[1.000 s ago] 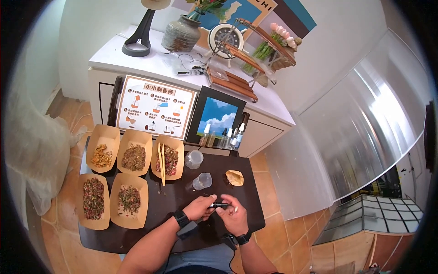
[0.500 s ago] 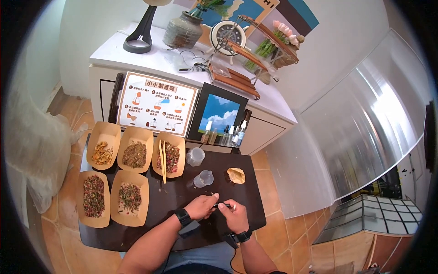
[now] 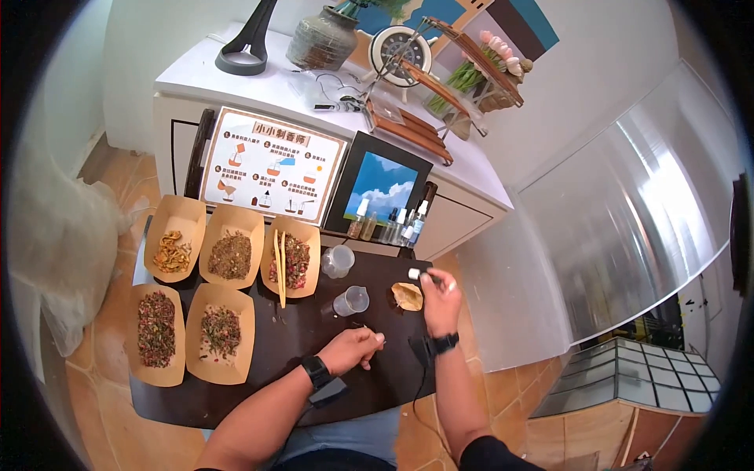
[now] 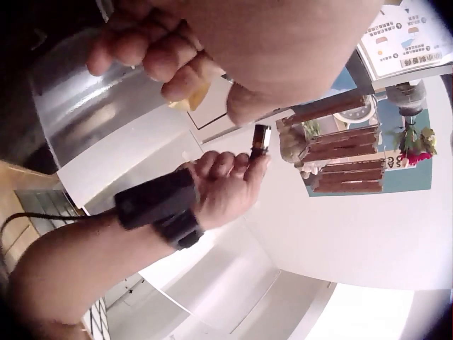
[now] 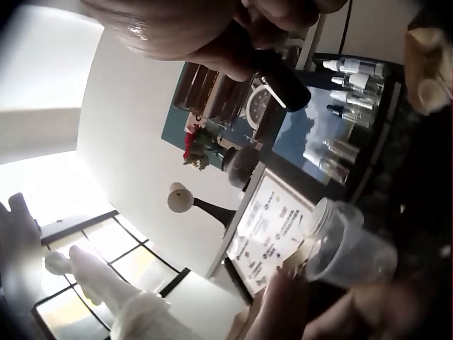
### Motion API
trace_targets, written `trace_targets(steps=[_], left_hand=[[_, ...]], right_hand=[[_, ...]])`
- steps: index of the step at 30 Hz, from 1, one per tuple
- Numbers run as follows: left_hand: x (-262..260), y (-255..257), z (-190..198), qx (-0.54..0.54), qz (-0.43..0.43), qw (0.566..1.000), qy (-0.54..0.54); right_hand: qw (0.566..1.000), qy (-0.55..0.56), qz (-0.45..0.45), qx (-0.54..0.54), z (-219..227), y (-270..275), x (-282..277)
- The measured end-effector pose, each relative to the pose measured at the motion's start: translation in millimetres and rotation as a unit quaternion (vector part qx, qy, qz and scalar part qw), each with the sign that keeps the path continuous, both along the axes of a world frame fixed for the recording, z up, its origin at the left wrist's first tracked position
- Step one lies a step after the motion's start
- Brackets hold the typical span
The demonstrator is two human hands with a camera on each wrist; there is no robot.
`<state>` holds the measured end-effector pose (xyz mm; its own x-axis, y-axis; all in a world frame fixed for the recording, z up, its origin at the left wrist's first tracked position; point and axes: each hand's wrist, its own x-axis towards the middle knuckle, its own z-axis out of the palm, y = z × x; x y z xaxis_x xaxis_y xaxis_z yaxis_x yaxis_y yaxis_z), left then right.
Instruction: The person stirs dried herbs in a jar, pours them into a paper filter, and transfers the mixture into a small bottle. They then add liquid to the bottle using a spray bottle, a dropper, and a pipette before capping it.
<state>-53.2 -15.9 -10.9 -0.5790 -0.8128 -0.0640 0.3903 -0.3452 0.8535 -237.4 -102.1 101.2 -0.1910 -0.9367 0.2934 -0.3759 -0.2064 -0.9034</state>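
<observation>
Raised over the right side of the dark table, my right hand (image 3: 442,304) pinches a small dark vial (image 4: 261,139) with a light end. From the right wrist, the same dark cylinder (image 5: 284,83) sticks out past the fingers. My left hand (image 3: 353,351) is low over the table, below a clear plastic cup (image 3: 351,301); its fingers are loosely bent, and no object shows in them in the left wrist view. A second clear cup (image 3: 338,261) stands behind the first. Beside the right hand lies a crumpled tan paper piece (image 3: 407,296).
Several paper trays (image 3: 183,265) of dried plant material fill the table's left side, with yellow tweezers (image 3: 280,269) across one. Small bottles (image 3: 390,228) stand before a framed picture (image 3: 382,184), next to an instruction board (image 3: 271,166). Behind is a white cabinet (image 3: 184,67).
The two hands, together around the dark item earlier, have parted. My right hand has moved up and forward with it, while the left remains low over the table.
</observation>
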Motion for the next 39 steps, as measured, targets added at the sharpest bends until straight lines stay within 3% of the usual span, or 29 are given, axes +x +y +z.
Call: trace_targets(steps=[8,12,16,18,25,30,33,39], left_hand=[[0,0,-1,0.0,0.004,1.0,-0.01],[0,0,-1,-0.011,0.01,1.0,-0.02],[-2,0,-3,-0.016,0.008,1.0,-0.018],[-2,1,-4,-0.016,0.008,1.0,-0.019],[-4,-1,-9,-0.017,-0.001,1.0,-0.011],[-2,0,-6,-0.013,0.001,1.0,-0.015],[1,0,-2,-0.01,-0.005,1.0,-0.022],[-3,0,-7,-0.01,0.001,1.0,-0.024]], right_hand=[[0.98,0.191,0.021,0.054,-49,-146,13],[0.947,0.303,0.018,0.105,-50,-161,36],[0.957,0.284,0.005,0.065,-66,-162,36],[0.953,0.303,0.004,-0.028,-69,-160,33],[0.963,0.264,0.001,0.054,-59,-148,9],[0.982,0.159,0.02,0.099,-52,-141,-8],[0.987,0.122,0.006,0.103,-26,-111,-6],[0.992,0.064,0.034,0.1,-15,-42,-37]])
